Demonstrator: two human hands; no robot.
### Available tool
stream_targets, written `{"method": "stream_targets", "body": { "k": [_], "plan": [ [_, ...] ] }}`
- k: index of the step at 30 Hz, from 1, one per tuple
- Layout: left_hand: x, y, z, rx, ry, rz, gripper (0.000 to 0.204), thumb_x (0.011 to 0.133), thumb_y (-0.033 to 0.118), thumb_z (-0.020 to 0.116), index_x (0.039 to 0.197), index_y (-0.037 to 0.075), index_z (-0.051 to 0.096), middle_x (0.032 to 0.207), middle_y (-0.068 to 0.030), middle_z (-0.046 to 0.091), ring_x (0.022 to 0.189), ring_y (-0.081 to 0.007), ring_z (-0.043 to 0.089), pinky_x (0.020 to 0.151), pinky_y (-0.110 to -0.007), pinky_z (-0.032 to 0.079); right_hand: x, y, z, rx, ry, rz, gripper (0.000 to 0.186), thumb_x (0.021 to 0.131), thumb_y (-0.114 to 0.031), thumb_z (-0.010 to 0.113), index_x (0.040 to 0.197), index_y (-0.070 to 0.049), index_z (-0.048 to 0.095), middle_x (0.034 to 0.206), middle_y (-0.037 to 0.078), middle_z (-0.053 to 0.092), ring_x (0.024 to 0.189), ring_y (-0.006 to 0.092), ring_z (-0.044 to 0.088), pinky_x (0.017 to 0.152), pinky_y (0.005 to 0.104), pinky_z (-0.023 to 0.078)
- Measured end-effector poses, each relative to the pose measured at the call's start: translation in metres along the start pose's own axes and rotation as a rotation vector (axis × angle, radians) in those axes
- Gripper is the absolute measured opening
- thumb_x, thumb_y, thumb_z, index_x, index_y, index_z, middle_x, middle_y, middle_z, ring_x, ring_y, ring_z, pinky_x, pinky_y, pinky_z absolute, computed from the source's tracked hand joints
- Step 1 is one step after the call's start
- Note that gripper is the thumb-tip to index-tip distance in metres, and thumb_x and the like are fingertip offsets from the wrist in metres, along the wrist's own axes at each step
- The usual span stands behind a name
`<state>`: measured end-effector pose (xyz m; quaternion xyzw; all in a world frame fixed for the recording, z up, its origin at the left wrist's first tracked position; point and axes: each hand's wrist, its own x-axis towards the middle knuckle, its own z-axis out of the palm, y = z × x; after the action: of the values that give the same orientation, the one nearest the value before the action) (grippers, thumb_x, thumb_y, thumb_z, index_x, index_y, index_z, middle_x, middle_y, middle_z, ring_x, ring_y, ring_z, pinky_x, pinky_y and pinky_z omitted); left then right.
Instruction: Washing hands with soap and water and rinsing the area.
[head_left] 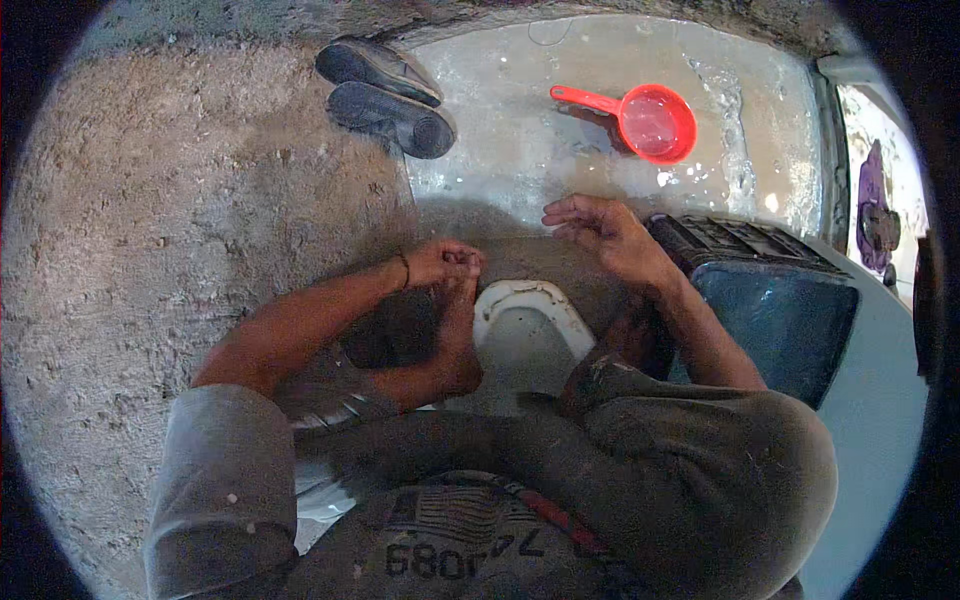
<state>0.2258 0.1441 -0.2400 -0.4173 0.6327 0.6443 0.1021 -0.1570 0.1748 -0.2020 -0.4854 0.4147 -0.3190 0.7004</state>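
My left hand [447, 262], with a dark band at its wrist, is closed beside the toes of my bare left foot [460, 335]. Its fingers are curled, and whatever may be between them is hidden. To the right, my right hand [602, 232] is raised with its fingers stretched out and nothing in it. Between my feet lies the pale rim of a squat toilet [535, 297], its lower part hidden by my legs and clothes.
A red dipper [655, 124] with a handle rests on the wet floor [500, 100] ahead. Two dark shoes [385, 95] lie at the upper left by the rough ground [150, 220]. A dark crate-like container [775, 300] stands at my right, near a doorway with something purple beyond.
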Motion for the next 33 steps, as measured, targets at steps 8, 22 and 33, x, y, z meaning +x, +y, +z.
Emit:
{"method": "stream_targets", "body": {
  "k": [8, 22, 33],
  "plan": [
    [0.025, -0.019, -0.005, 0.277, 0.08, -0.236, 0.032, 0.105, 0.03, 0.068, 0.087, 0.003, 0.074, 0.076, -0.0047, 0.073, 0.063, -0.0146, 0.068, 0.06, -0.036, 0.058, -0.009, -0.006, 0.001, -0.002, -0.007, 0.095, 0.034, 0.101, 0.004, 0.057, 0.134, 0.003, 0.063, 0.132, 0.011, 0.07, 0.123, 0.0175, 0.064, 0.108, 0.0328, 0.051],
    [0.017, 0.0, -0.014, -0.019, 0.014, -0.264, 0.018, 0.102, 0.023, 0.072, 0.102, 0.005, 0.076, 0.095, -0.0029, 0.075, 0.091, -0.0131, 0.068, 0.085, -0.036, 0.057, -0.008, -0.038, -0.035, 0.452, 0.322, 0.295, 0.036, 0.102, 0.001, 0.048, 0.137, 0.005, 0.056, 0.131, 0.018, 0.068, 0.12, 0.0286, 0.067, 0.111, 0.0415, 0.052],
    [-0.021, -0.046, -0.006, 0.135, 0.174, -0.012, 0.017, 0.103, 0.014, 0.066, 0.116, 0.011, 0.075, 0.095, -0.0083, 0.076, 0.088, -0.0173, 0.071, 0.085, -0.039, 0.06, 0.147, 0.075, -0.075, 1.225, 0.82, 0.363, 0.052, 0.104, -0.055, 0.048, 0.132, -0.011, 0.054, 0.121, 0.026, 0.062, 0.118, 0.0484, 0.054, 0.111, 0.0711, 0.038]
  ]
}}
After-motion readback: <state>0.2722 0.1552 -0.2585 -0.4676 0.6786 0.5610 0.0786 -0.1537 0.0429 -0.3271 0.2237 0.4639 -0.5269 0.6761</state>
